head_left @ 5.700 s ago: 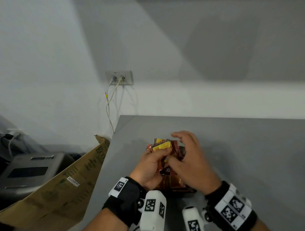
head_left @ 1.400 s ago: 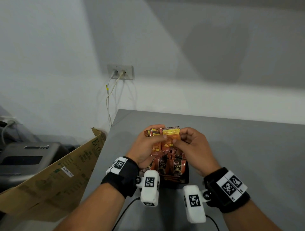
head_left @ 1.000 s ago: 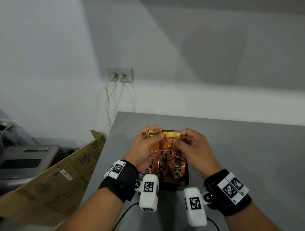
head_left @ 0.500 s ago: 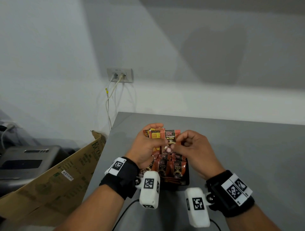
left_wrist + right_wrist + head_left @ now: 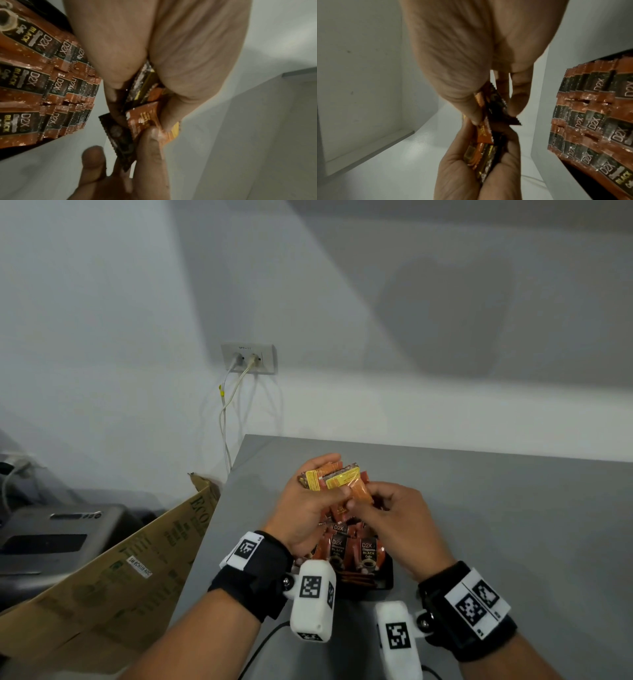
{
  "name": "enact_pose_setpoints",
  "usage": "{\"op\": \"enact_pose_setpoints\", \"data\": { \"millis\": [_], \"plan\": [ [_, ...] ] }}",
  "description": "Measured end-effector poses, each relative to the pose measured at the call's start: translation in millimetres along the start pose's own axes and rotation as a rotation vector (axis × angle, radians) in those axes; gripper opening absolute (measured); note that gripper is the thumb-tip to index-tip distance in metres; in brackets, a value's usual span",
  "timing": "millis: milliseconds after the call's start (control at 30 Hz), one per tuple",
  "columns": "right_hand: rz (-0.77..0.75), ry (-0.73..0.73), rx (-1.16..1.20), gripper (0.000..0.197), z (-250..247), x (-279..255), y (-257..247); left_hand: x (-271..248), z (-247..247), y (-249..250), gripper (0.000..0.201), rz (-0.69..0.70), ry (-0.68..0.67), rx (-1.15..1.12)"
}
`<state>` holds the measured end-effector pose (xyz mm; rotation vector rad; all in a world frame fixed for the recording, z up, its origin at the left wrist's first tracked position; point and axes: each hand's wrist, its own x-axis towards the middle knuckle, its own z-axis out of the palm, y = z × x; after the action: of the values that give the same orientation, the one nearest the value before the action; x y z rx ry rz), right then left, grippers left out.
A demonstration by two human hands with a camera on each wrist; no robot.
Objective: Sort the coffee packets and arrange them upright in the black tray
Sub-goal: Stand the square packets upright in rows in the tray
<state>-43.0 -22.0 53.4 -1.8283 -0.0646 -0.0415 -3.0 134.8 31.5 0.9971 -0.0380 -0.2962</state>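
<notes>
My left hand [image 5: 308, 501] grips a fanned bunch of orange and brown coffee packets [image 5: 329, 479] above the table. My right hand [image 5: 383, 508] pinches one orange packet [image 5: 361, 491] at the bunch's right edge, thumb and forefinger closed on it. Below both hands sits the black tray [image 5: 385, 582], filled with several upright orange D2X Black packets [image 5: 368, 553]. In the left wrist view the held packets [image 5: 145, 117] sit between both hands, beside the tray rows [image 5: 42, 88]. The right wrist view shows the pinched packet [image 5: 483, 108] and the tray rows [image 5: 590, 121].
The grey table [image 5: 496, 525] spreads right and far of the tray. A cardboard box [image 5: 120, 577] leans at the table's left edge, with a grey machine [image 5: 51, 535] beyond it. A wall socket with cables [image 5: 248, 359] is behind.
The bunch stayed raised over the tray in my left hand. My right hand shifted its pinch from a dark D2X packet face to an orange packet at the bunch's right edge.
</notes>
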Motion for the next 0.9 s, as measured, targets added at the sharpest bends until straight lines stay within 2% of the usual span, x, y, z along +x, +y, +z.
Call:
{"op": "enact_pose_setpoints", "data": {
  "millis": [67,167,233,300,367,400,467,533,567,667,767,833,900],
  "plan": [
    [-0.054,0.068,-0.013,0.01,-1,4,2,0,2,2,0.052,-0.042,0.038,-0.02],
    [-0.166,0.17,-0.075,0.024,-7,9,8,0,-2,10,0.036,-0.189,0.056,-0.059],
    [-0.259,0.183,-0.168,0.041,-9,12,15,0,-8,12,0.033,-0.3,0.012,-0.031],
    [-0.324,0.148,-0.234,0.051,-8,12,19,0,-11,11,0.03,-0.333,-0.042,0.014],
    [-0.275,0.145,-0.205,0.046,-5,13,21,-1,-9,12,0.035,-0.291,-0.057,0.029],
    [-0.211,0.157,-0.134,0.04,-6,13,21,-1,-9,12,0.039,-0.237,-0.022,0.029],
    [-0.027,0.192,0.133,0.027,-9,13,18,0,-11,12,0.051,-0.107,0.072,0.027],
    [0.122,0.167,0.432,0.015,-10,12,10,2,-10,11,0.057,-0.008,0.104,0.061],
    [0.135,0.136,0.473,0.013,-10,11,7,2,-7,10,0.057,0.027,0.105,0.085],
    [0.077,0.122,0.361,0.003,-1,9,3,3,2,4,0.053,0.08,0.13,0.164],
    [0.055,0.192,0.276,0.011,2,10,7,3,4,0,0.049,0.035,0.135,0.151],
    [0.071,0.233,0.236,0.022,-1,12,11,2,2,4,0.032,-0.048,0.123,0.059],
    [0.128,0.252,0.319,0.037,-8,15,14,0,-2,8,0.017,-0.107,0.096,-0.039]
  ]
}}
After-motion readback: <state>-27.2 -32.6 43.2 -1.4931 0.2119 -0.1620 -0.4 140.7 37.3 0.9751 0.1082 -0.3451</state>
